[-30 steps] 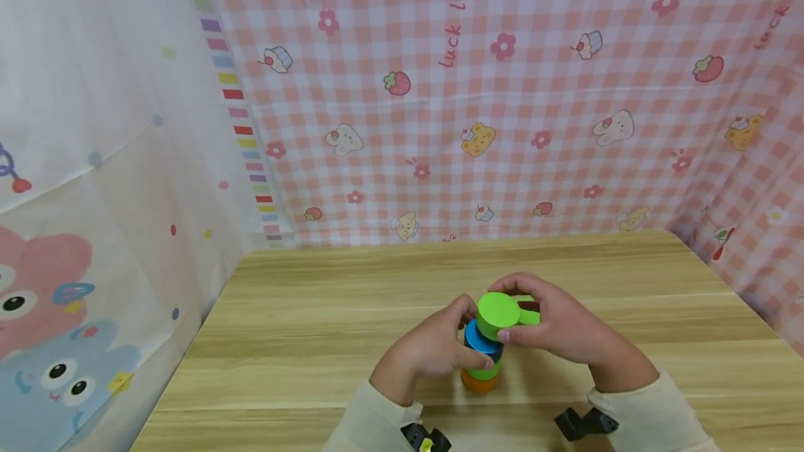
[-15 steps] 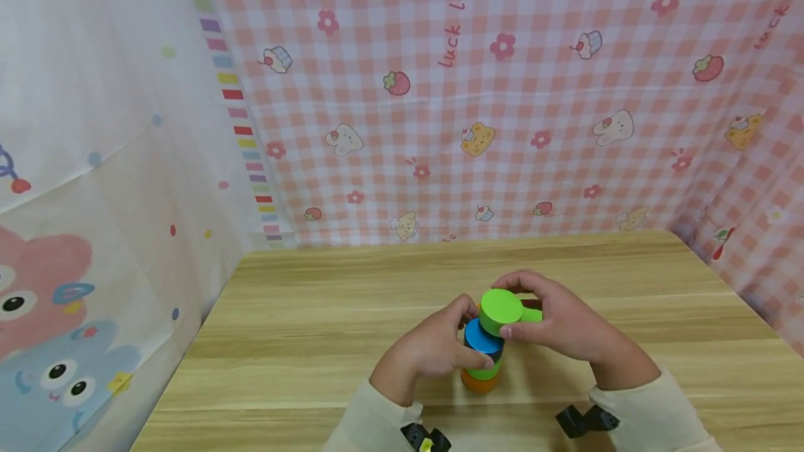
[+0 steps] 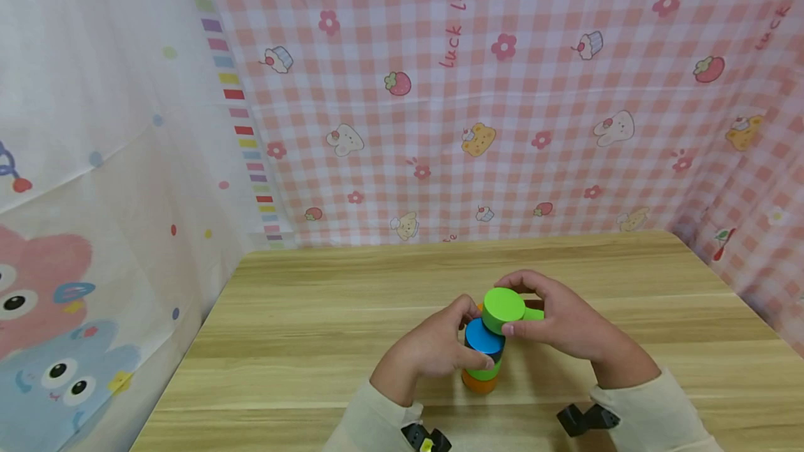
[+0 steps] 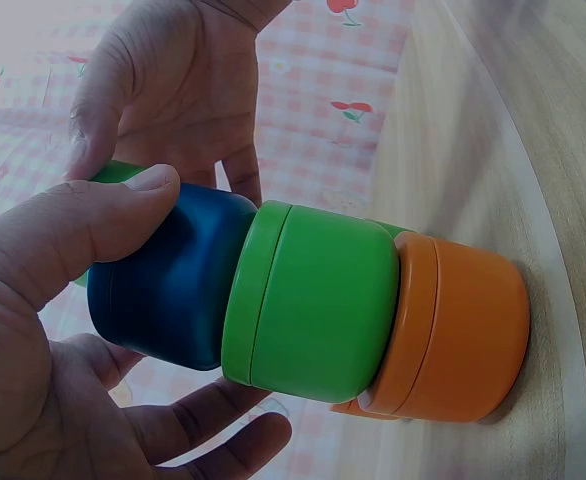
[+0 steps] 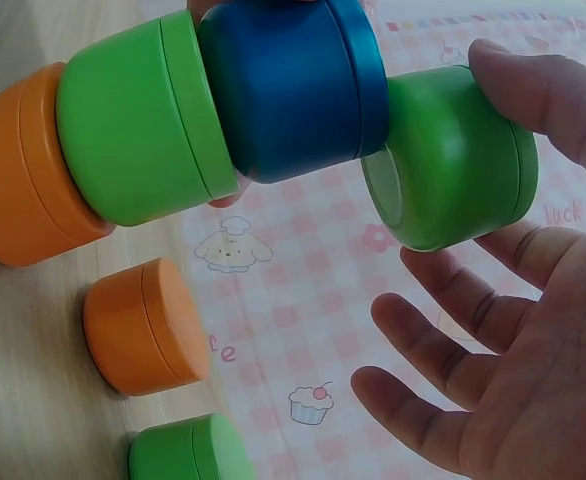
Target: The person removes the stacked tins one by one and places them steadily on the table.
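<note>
Head view: wooden bench (image 3: pixel 314 312), pink checked cloth (image 3: pixel 534 89) behind.
Right wrist view only: spare orange jar (image 5: pixel 143 338) and green one (image 5: pixel 188 452) on bench.
Left hand (image 3: pixel 427 351): grips blue jar (image 3: pixel 484 337).
Right hand (image 3: pixel 562 323): holds green jar (image 3: pixel 504 309).

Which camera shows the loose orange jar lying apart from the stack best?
The right wrist view: the separate round orange plastic jar shows whole on the wooden table, beside the three-jar stack. The head view shows at most an orange sliver behind the left hand. In the left wrist view, the stack's orange bottom jar hides it.
</note>
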